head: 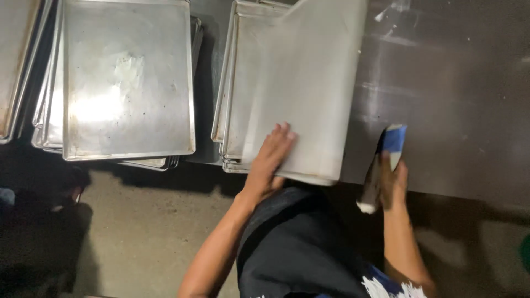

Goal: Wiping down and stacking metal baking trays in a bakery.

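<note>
Metal baking trays are piled in two stacks on the dark steel desk (452,83). A single baking tray (309,88) is tilted up off the nearer tray stack (234,99), its near edge overhanging the desk, presumably so its underside can be reached. The left hand (270,160) is pressed flat against it with fingers spread, steadying it. The tray's long axis runs from about 6 toward 12 o'clock, leaning slightly to 1. At 3 o'clock from it, the right hand (389,185) is closed around a blue-and-white scraper (383,165), blue end pointing up. Another tray stack (127,77) lies at 9 o'clock.
</note>
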